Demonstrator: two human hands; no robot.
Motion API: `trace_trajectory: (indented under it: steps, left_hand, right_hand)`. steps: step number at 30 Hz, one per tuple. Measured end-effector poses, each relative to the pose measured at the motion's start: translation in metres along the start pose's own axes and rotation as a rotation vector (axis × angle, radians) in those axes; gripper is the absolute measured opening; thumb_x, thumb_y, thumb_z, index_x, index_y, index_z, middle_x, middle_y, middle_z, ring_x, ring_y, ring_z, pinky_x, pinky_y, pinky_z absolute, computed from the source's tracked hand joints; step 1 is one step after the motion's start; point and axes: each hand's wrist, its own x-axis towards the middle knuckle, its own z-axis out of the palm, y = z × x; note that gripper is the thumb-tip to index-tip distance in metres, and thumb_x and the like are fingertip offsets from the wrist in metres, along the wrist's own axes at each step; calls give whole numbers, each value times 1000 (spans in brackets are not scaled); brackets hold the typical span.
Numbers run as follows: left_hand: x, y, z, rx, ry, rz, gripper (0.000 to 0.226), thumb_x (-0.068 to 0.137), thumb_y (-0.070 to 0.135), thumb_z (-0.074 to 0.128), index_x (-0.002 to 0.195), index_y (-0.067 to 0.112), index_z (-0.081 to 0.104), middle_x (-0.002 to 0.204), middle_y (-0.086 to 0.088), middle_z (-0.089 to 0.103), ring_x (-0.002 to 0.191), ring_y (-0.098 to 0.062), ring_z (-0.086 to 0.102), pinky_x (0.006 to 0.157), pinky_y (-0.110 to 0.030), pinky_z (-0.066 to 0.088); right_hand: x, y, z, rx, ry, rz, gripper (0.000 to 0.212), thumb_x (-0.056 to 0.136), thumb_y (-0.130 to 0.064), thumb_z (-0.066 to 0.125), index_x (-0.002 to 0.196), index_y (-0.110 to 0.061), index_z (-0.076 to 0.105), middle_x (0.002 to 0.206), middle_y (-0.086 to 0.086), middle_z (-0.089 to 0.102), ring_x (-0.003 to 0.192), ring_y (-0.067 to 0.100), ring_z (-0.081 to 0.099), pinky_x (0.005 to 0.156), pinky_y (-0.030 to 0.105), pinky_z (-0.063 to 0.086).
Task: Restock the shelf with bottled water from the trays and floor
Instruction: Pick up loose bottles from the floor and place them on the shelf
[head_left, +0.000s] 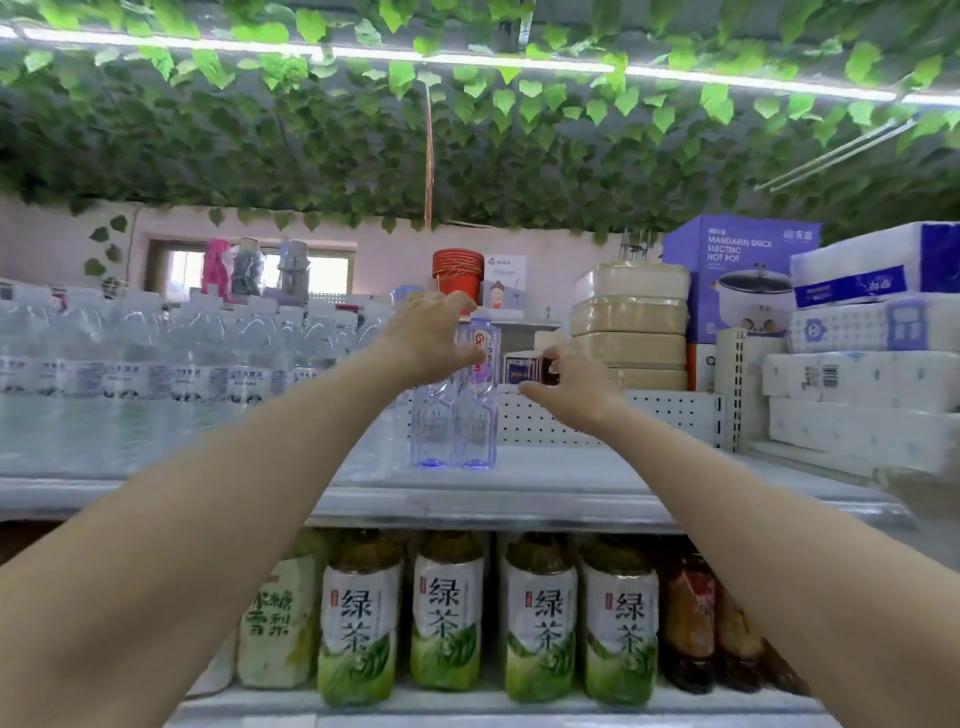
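Note:
Two clear water bottles stand side by side on the top shelf (571, 488). My left hand (431, 332) curls over the top of the left water bottle (430, 421) and hides its cap. The thumb lies across the pink label of the right water bottle (478, 415), whose cap shows beside my fingers. My right hand (566, 382) hovers just right of the right bottle. It holds nothing, its thumb points left and a small gap separates it from the bottle.
Rows of water bottles (156, 358) fill the shelf's left part. A perforated white divider (597, 415) stands behind the two bottles. Stacked beige packs (628, 322), a hot pot box (743, 275) and tissue packs (862, 364) sit at right. Green tea bottles (447, 608) line the lower shelf.

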Motion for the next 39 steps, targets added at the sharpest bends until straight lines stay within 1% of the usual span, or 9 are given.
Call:
trace_trajectory:
  steps: [4,7,9,14,20,25,31,35,39]
  left_hand:
    - [-54,12,-19,-104,-1,-41,70,82,29,79,142,15,47,144,-9,48,132,-27,44,109,-40,36]
    - [-104,18,-23,-139,-33,-93,71,81,24,80,143,18,45,144,-9,46,131,-29,44,105,-41,41]
    - [-140,21,-21,-174,-71,-128,71,83,23,79,144,18,43,146,-9,42,135,-29,40,108,-41,39]
    - [-230,33,-2,-257,-186,-220,65,91,35,68,146,16,42,146,-11,42,136,-30,37,111,-40,35]
    - [-308,58,22,-317,-324,-325,65,96,55,52,142,11,44,142,-14,47,131,-32,43,105,-43,41]
    - [-327,82,46,-287,-383,-350,66,97,56,49,145,12,43,146,-14,44,134,-32,40,107,-45,40]
    - [-333,117,100,-289,-476,-389,62,97,55,49,143,14,44,146,-10,43,135,-30,39,105,-45,41]
    - [-349,141,139,-296,-526,-422,59,94,57,52,136,16,51,139,-10,50,130,-31,44,105,-47,43]
    - [-383,153,175,-266,-636,-474,61,97,54,50,144,16,45,148,-9,42,136,-31,40,106,-46,41]
  right_hand:
    - [-49,-17,-29,-263,48,-43,72,92,-45,69,152,-20,36,152,8,45,135,33,46,106,47,46]
    - [-96,-29,-41,-355,5,-8,75,93,-43,69,154,-23,31,153,10,44,140,35,39,108,47,42]
    - [-129,-36,-43,-389,-16,7,77,92,-43,70,155,-23,30,155,9,42,142,32,36,109,48,43]
    - [-215,-37,-31,-415,-138,46,72,95,-46,65,155,-23,30,153,11,41,141,32,37,109,47,40]
    - [-293,-15,-14,-339,-236,158,67,100,-58,46,154,-20,34,153,14,40,140,37,36,107,52,43]
    - [-320,18,-12,-317,-284,178,65,101,-57,45,154,-21,33,153,13,40,139,37,38,106,51,43]
    - [-336,83,-5,-331,-344,208,65,101,-55,46,154,-19,34,152,10,42,138,31,40,102,45,45]
    - [-349,130,9,-350,-429,251,63,101,-56,47,151,-20,35,151,10,42,138,33,39,98,48,48]
    - [-370,172,42,-300,-509,292,64,99,-55,50,151,-20,36,150,12,42,137,35,40,99,49,48]
